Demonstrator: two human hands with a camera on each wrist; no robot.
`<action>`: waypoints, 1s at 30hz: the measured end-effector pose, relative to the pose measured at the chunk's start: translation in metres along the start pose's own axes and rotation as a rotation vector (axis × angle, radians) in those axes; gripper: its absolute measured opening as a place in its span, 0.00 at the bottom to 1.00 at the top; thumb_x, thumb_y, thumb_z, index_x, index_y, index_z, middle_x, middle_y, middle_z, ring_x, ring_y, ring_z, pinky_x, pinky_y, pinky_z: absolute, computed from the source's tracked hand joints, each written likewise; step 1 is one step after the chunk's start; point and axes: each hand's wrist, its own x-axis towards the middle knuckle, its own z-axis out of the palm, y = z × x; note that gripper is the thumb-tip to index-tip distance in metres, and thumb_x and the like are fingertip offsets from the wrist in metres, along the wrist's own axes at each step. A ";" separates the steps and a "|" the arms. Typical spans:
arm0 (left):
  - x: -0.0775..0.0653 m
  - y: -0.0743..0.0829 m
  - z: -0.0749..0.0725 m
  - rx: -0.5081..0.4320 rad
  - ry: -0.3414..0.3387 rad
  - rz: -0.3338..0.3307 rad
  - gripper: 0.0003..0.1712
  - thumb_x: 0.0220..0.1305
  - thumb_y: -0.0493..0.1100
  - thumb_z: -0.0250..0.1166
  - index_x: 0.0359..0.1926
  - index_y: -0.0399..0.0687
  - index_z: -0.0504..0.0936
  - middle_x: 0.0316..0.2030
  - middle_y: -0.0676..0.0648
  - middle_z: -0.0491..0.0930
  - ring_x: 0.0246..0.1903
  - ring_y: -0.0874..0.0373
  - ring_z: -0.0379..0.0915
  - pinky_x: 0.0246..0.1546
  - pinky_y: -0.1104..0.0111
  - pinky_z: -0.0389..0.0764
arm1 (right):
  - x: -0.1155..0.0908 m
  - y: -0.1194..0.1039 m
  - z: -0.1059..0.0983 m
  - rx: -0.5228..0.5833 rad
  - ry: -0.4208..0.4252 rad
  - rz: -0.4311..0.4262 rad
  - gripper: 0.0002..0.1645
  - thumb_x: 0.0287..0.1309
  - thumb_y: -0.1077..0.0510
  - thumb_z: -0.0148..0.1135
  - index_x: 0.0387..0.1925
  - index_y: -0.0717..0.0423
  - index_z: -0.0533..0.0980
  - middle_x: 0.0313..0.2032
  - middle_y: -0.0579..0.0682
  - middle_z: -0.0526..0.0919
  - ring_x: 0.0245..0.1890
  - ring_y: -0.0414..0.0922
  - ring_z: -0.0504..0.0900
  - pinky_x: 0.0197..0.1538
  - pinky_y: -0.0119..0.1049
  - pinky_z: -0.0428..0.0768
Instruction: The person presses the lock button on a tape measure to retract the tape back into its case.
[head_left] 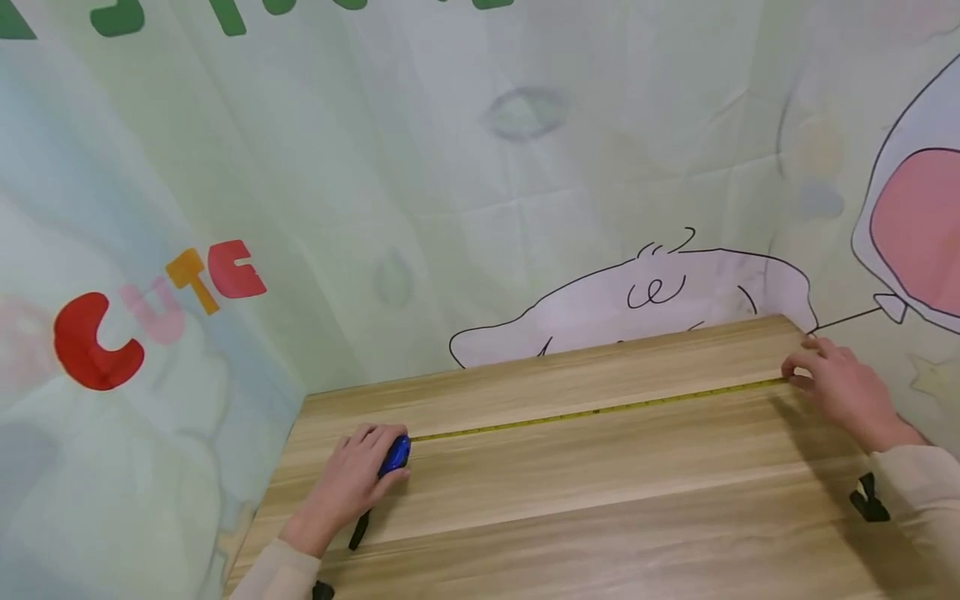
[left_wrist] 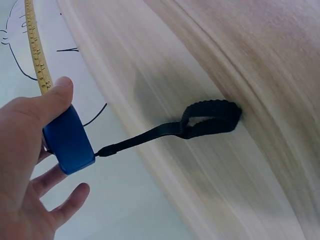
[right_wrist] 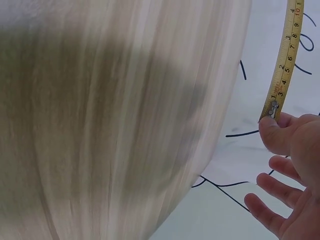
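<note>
My left hand (head_left: 352, 479) grips the blue case of a tape measure (left_wrist: 69, 140), thumb on one side near where the blade comes out. A black wrist strap (left_wrist: 212, 120) hangs from the case over the wood-grain table. The yellow blade (head_left: 596, 411) runs straight across above the tabletop to my right hand (head_left: 843, 387). There, thumb and forefinger pinch the blade's metal end hook (right_wrist: 272, 108), while the other fingers stay loosely spread. Numbers and marks along the blade face the right wrist camera.
The wood-grain table (head_left: 600, 500) has its back edge against a pale printed curtain (head_left: 375, 208). The curtain shows a cartoon animal, a balloon and coloured letters. A black strap piece (head_left: 870, 498) sits at my right sleeve.
</note>
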 end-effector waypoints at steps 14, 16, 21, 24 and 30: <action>0.005 0.007 -0.001 -0.050 -0.039 -0.009 0.32 0.65 0.49 0.77 0.65 0.43 0.76 0.57 0.43 0.83 0.56 0.45 0.76 0.55 0.47 0.80 | 0.006 -0.017 0.002 -0.019 0.044 -0.059 0.08 0.61 0.67 0.73 0.38 0.51 0.84 0.59 0.74 0.74 0.52 0.76 0.74 0.39 0.70 0.77; 0.004 0.007 0.000 -0.056 -0.043 -0.014 0.32 0.66 0.49 0.77 0.65 0.43 0.76 0.57 0.43 0.83 0.55 0.45 0.76 0.54 0.47 0.80 | 0.006 -0.019 0.002 -0.016 0.064 -0.076 0.08 0.61 0.67 0.73 0.38 0.52 0.84 0.59 0.74 0.75 0.52 0.76 0.75 0.39 0.70 0.77; 0.003 0.008 0.001 -0.039 -0.040 -0.014 0.32 0.66 0.50 0.77 0.65 0.44 0.77 0.57 0.44 0.83 0.56 0.44 0.76 0.53 0.44 0.80 | 0.004 -0.026 0.002 -0.006 0.123 -0.110 0.08 0.59 0.66 0.75 0.36 0.52 0.85 0.57 0.73 0.77 0.53 0.75 0.76 0.41 0.70 0.77; 0.002 0.009 0.000 -0.019 -0.036 -0.019 0.33 0.66 0.51 0.77 0.66 0.45 0.78 0.57 0.44 0.84 0.57 0.43 0.76 0.52 0.41 0.79 | 0.004 -0.030 0.002 0.001 0.138 -0.124 0.09 0.57 0.67 0.76 0.36 0.52 0.85 0.57 0.72 0.77 0.54 0.74 0.76 0.44 0.71 0.76; 0.005 0.013 -0.001 -0.026 -0.035 -0.020 0.32 0.66 0.52 0.77 0.66 0.47 0.78 0.58 0.46 0.84 0.56 0.44 0.76 0.53 0.41 0.79 | 0.005 -0.035 0.003 0.002 0.165 -0.155 0.10 0.55 0.67 0.78 0.35 0.51 0.85 0.57 0.73 0.78 0.56 0.75 0.76 0.51 0.72 0.75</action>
